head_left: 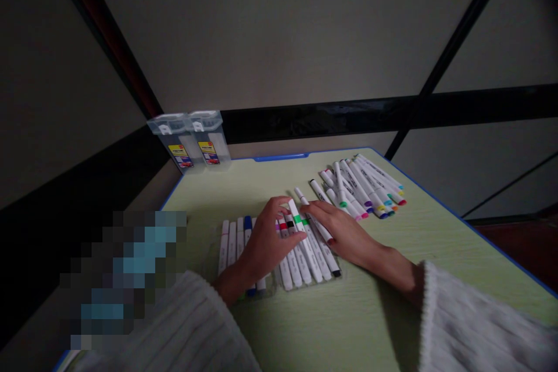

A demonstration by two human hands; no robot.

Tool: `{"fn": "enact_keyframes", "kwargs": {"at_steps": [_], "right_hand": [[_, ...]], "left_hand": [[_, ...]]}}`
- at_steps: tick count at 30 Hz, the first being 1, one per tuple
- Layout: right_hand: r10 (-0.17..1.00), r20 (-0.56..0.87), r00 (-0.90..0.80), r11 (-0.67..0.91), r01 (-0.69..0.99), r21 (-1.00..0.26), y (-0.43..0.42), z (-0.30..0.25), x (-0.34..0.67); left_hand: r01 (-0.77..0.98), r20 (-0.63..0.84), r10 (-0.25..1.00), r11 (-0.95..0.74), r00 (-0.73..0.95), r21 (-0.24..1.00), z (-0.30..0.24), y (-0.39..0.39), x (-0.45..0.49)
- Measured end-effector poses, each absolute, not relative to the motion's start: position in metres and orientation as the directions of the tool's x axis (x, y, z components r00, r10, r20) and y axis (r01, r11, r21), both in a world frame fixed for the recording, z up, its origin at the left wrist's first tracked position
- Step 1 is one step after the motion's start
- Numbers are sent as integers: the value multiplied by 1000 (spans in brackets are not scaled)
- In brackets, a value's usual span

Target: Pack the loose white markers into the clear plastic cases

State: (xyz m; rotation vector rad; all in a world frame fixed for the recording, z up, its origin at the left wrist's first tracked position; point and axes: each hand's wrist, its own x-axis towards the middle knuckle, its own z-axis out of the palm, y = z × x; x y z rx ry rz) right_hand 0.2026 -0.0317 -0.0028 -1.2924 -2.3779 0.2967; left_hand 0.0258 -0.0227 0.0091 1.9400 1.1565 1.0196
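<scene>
A row of white markers [296, 267] lies side by side in clear, shallow trays in front of me. My left hand [267, 238] curls over the row, its thumb and fingers around a white marker with a green band [297, 219]. My right hand [337, 225] is closed over another white marker [319, 228], which slants at the row's right end; part of it is hidden under the fingers. Bands of red, black, purple and green show on the markers between my hands. A blue-capped marker [248, 222] lies left of my left hand.
Loose markers with coloured ends [361, 186] form a pile at the back right of the pale green table [436, 256]. Two clear lidded boxes [187, 142] stand at the back left. A blue handle [281, 157] sits on the table's far edge, before the wall panels.
</scene>
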Motion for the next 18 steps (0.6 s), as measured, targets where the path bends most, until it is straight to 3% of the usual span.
{"fn": "enact_keyframes", "kwargs": {"at_steps": [6,13,18], "right_hand": [[836,259,-483,548,750,-370,-31,-2,202],[839,254,-482,544,752,-371,-31,-4,203],[839,253,-481,544,746,-384,-32,-4,203]], "left_hand": [[531,230,897,-413,378,740,4,-22,23],[522,302,776,-606,554,600,-4,-19,19],[575,267,718,-682,643,452,-2,-23,16]]}}
